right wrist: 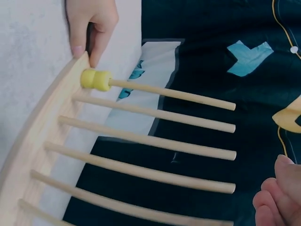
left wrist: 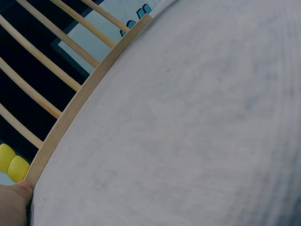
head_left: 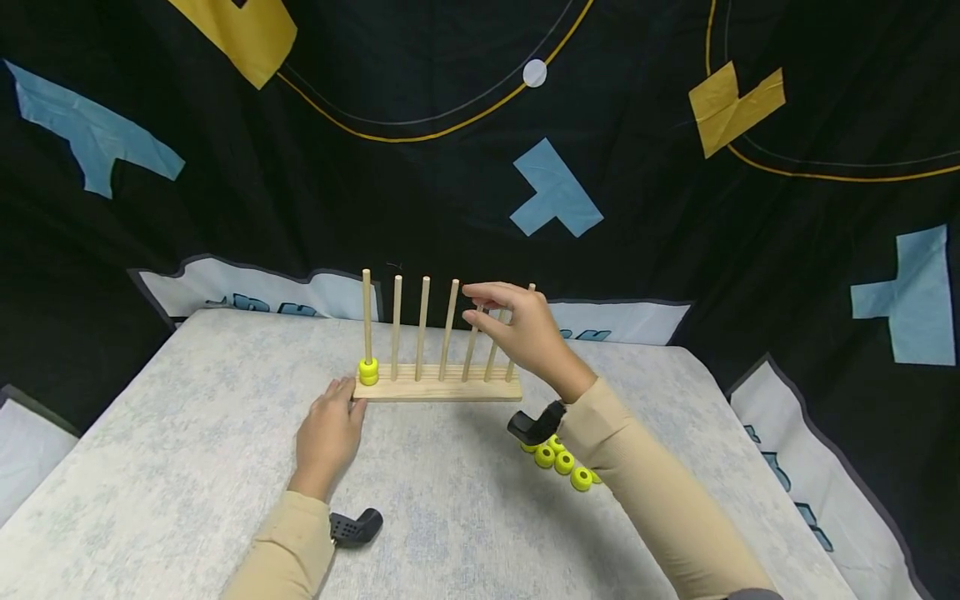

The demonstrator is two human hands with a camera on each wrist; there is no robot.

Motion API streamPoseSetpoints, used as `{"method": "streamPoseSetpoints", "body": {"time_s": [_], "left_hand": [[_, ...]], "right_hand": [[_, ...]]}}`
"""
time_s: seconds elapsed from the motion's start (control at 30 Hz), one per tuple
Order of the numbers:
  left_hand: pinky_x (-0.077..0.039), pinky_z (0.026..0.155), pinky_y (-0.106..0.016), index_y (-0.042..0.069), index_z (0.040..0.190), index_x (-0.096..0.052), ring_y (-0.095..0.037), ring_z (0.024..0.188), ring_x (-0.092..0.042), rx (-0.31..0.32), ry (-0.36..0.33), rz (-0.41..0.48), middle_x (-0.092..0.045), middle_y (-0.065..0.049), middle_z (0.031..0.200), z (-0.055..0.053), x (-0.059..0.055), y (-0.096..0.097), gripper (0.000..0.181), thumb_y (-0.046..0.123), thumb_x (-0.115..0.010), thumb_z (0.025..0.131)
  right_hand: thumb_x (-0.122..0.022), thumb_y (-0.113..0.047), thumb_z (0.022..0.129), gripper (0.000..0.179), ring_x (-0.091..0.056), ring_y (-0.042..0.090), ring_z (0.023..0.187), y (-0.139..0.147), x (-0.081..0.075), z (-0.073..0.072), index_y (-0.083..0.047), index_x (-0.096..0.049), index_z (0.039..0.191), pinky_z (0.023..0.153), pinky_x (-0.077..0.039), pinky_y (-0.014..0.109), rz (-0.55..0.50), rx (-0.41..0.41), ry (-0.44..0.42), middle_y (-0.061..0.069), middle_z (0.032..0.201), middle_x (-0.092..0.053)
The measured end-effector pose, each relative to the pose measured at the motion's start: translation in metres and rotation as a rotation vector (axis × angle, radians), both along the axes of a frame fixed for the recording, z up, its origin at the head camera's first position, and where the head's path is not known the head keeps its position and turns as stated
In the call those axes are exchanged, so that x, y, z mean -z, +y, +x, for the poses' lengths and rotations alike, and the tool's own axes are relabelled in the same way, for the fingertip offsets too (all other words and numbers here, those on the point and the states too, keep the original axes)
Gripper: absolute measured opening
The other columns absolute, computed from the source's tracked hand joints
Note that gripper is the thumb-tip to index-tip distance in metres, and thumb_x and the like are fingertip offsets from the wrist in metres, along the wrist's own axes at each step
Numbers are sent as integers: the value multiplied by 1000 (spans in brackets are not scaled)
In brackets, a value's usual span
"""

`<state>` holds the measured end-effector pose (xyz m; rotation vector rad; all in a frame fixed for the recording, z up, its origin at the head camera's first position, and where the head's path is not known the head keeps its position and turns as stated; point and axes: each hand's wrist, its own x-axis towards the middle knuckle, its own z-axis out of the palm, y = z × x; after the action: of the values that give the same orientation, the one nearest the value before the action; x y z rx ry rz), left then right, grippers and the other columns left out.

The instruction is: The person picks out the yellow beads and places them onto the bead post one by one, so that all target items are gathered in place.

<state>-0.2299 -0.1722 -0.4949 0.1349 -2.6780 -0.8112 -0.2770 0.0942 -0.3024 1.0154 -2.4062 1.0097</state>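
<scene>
A wooden peg stand (head_left: 437, 390) with a row of upright pegs stands on the table. Two yellow beads (head_left: 368, 372) are stacked on its leftmost peg, also visible in the right wrist view. My left hand (head_left: 328, 429) holds the left end of the base, thumb at the front corner, as the right wrist view shows. Above the right-hand pegs is my right hand (head_left: 521, 327), its thumb and fingers bent and apart near the peg tops. No bead shows between them. In the right wrist view only part of this hand (right wrist: 281, 195) appears.
Several loose yellow beads (head_left: 564, 462) lie on the table (head_left: 435, 500), partly hidden beneath my right forearm. Behind the table hangs a black cloth (head_left: 420, 200) with blue and yellow shapes. A black wrist device (head_left: 356, 528) sits on each arm.
</scene>
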Motion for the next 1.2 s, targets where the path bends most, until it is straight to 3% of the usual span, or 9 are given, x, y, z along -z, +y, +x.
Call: {"method": "streamPoseSetpoints", "body": {"time_s": [0.1, 0.8, 1.07, 1.2], "left_hand": [[-41, 105, -67, -4, 144, -46, -45, 139, -42, 1, -5, -3, -47, -26, 148, 0, 0, 0, 50, 23, -55, 102], [-41, 105, -67, -3, 145, -45, -46, 139, -42, -4, -25, -6, -45, -25, 150, 2, -1, 0, 51, 23, -54, 103], [-43, 102, -68, -3, 144, -46, -46, 138, -44, -4, -9, -16, -46, -24, 149, 1, 0, 0, 50, 22, -55, 102], [-43, 101, -69, -2, 145, -46, -46, 138, -44, -4, -12, -17, -46, -24, 149, 1, -1, 0, 50, 22, -55, 102]], "right_hand": [[-72, -17, 92, 34, -68, 21, 108, 12, 8, 3, -9, -68, 125, 92, -59, 33, -11, 10, -38, 6, 124, -71], [-72, -23, 93, 35, -67, 21, 110, 78, 76, 19, -12, -68, 126, 97, -57, 40, -12, 165, -217, 5, 123, -70], [-72, -27, 93, 38, -62, 29, 120, 93, 100, 27, -13, -67, 128, 101, -53, 49, 177, 218, -385, 4, 130, -67], [-72, -24, 92, 40, -61, 30, 121, 98, 111, 31, -10, -66, 129, 101, -53, 48, 279, 212, -421, 5, 131, -66]]}}
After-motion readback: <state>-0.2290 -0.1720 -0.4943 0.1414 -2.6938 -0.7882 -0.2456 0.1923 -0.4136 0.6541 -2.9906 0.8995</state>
